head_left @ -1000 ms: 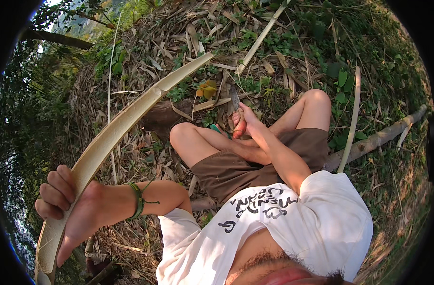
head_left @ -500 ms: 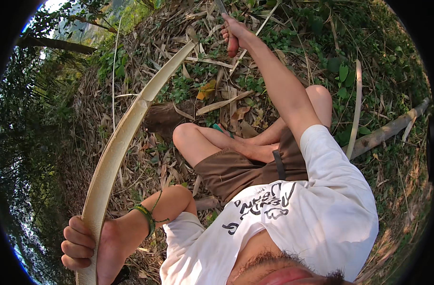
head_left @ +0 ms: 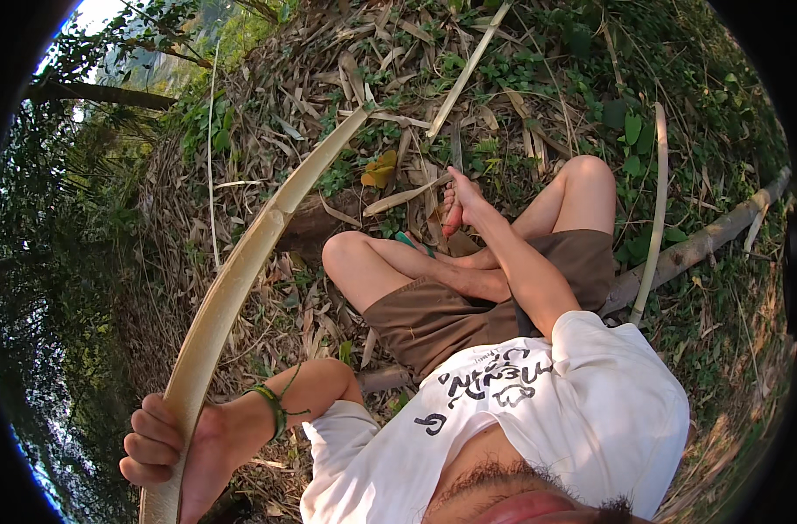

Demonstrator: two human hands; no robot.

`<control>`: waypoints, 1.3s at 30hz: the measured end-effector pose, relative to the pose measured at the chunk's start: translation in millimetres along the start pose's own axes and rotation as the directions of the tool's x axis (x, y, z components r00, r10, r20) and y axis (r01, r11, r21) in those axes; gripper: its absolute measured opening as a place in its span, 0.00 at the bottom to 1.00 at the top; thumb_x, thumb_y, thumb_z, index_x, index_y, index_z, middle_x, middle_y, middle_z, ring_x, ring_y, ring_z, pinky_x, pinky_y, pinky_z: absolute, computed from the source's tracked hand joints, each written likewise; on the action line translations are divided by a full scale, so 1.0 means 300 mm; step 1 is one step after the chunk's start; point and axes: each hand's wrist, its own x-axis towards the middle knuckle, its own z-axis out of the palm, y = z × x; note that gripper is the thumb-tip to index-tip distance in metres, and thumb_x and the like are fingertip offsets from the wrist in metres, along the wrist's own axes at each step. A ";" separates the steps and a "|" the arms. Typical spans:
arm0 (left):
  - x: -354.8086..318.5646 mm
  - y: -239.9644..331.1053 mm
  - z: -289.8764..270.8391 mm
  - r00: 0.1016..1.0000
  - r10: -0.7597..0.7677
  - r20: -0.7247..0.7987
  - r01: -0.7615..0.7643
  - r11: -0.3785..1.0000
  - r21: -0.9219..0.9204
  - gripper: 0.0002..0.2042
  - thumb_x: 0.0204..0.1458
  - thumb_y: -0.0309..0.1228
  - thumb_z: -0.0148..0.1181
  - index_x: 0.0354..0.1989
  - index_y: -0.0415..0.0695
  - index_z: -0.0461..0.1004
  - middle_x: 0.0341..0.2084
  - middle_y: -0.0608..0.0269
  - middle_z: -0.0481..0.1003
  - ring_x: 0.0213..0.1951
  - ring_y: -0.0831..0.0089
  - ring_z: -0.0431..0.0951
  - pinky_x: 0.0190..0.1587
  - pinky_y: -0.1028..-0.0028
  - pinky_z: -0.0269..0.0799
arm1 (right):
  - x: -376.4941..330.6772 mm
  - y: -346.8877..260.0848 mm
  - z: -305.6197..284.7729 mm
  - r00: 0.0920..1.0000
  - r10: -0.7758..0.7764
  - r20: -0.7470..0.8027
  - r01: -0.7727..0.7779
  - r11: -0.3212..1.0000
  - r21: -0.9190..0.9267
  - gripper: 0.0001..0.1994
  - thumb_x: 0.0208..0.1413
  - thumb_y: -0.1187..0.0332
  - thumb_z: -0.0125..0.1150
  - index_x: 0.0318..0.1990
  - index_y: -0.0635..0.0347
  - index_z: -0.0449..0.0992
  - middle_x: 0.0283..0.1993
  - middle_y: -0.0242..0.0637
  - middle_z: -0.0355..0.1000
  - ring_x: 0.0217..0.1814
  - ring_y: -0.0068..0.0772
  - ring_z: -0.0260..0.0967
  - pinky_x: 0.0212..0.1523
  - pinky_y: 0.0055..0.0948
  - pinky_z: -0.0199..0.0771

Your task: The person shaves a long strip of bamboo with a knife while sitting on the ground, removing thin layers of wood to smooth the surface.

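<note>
My left hand [head_left: 198,445], at the lower left with a green cord bracelet on its wrist, is wrapped round the near end of a long split bamboo strip [head_left: 237,279]. Pale inner side showing, the strip rises away from me and bows to the right, with a node partway along. Its far tip reaches over the leaf litter. My right hand [head_left: 466,201] grips a knife [head_left: 456,147] in front of my crossed legs. A reddish-brown handle end pokes out below the fist, and the dark blade points away from me, apart from the strip.
A pale bamboo piece [head_left: 468,72] lies beyond the knife. On the right, another curved strip [head_left: 658,210] leans across a grey log [head_left: 704,237]. Near my left knee is a brown log [head_left: 316,223]. Dry leaves and green plants cover the ground.
My right hand has drawn the knife back from far out to close before my legs. The strip and my left hand have shifted slightly right in view.
</note>
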 end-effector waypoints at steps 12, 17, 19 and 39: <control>-0.028 0.034 0.029 0.948 0.290 -0.129 -0.215 0.887 0.409 0.43 0.34 0.89 0.26 0.16 0.53 0.45 0.12 0.74 0.42 0.17 0.80 0.39 0.22 0.73 0.34 | -0.058 -0.578 0.505 0.815 -0.322 0.481 0.524 0.764 -0.377 0.22 0.61 0.44 0.60 0.33 0.54 0.67 0.23 0.23 0.63 0.21 0.15 0.59 0.22 0.21 0.64; 0.051 0.104 -0.109 0.872 0.032 0.488 0.064 0.982 -0.179 0.40 0.41 0.83 0.33 0.33 0.54 0.51 0.28 0.68 0.52 0.31 0.74 0.51 0.35 0.66 0.46 | -0.030 -0.409 0.287 0.909 -0.355 0.220 0.409 0.862 -0.299 0.20 0.63 0.48 0.58 0.31 0.56 0.66 0.22 0.28 0.63 0.20 0.22 0.60 0.22 0.27 0.66; 0.150 0.197 -0.292 0.423 -0.033 0.906 0.127 0.992 -0.024 0.42 0.54 0.73 0.40 0.68 0.56 0.61 0.63 0.56 0.68 0.59 0.60 0.71 0.62 0.52 0.65 | -0.028 -0.200 0.283 0.962 -0.259 0.089 0.269 0.955 -0.125 0.21 0.64 0.52 0.58 0.26 0.57 0.66 0.20 0.31 0.64 0.18 0.26 0.61 0.21 0.30 0.67; -0.020 -0.246 0.106 0.769 -0.164 0.618 0.514 0.734 -0.444 0.44 0.26 0.89 0.45 0.18 0.53 0.51 0.12 0.74 0.49 0.16 0.79 0.46 0.22 0.73 0.40 | -0.269 -0.541 0.415 0.612 -0.480 0.628 0.787 0.451 -0.422 0.19 0.61 0.52 0.64 0.35 0.57 0.67 0.22 0.24 0.63 0.19 0.16 0.59 0.20 0.22 0.65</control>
